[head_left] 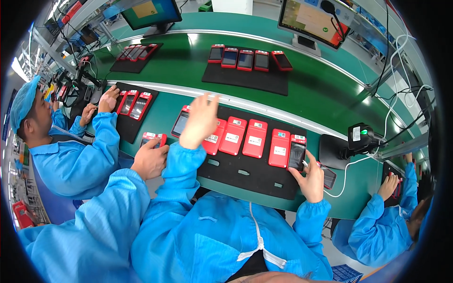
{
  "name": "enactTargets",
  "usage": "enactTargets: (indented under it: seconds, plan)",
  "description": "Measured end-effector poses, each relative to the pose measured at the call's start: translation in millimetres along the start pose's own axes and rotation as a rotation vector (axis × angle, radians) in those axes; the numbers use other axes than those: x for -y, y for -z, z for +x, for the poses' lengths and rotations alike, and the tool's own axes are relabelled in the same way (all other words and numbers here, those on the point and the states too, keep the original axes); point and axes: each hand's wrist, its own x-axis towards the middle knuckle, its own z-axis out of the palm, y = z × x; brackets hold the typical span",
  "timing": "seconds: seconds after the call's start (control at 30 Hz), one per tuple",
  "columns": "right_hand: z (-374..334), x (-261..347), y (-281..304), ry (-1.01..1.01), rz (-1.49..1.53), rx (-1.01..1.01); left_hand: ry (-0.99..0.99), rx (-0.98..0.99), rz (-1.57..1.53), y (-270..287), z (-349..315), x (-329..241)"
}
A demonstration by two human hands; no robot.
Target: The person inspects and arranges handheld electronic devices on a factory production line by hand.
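Observation:
My right hand (311,181) grips a red handheld terminal (297,152) by its lower end, its dark screen facing up. A small white tip shows by those fingers; I cannot make out what it is. Raised over the left of the black mat (226,178), my left hand (202,120) holds nothing, its fingers stretched out and apart. A screen-up terminal (181,123) lies partly behind it. Several red terminals lie back-up in a row on the mat, one (279,148) right beside the held one. Another dark-screened device (329,178) shows partly behind my right hand.
A co-worker's hand (150,161) at my left holds a red device. Right of the mat stands a black scanner (361,137) with a white cable. Beyond, the green conveyor (174,61) carries mats of terminals (245,60). Monitors (311,21) stand behind. Other workers sit both sides.

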Motion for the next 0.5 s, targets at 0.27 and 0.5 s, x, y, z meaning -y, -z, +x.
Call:
enactTargets:
  seconds: [0.27, 0.5]
  plan:
    - [8, 20, 11, 0.071, 0.145, -0.049, 0.410, 0.109, 0.039, -3, -38, 53]
    - [6, 41, 13, 0.143, 0.287, -0.090, 0.352, -0.302, -0.685, 5, -21, 44]
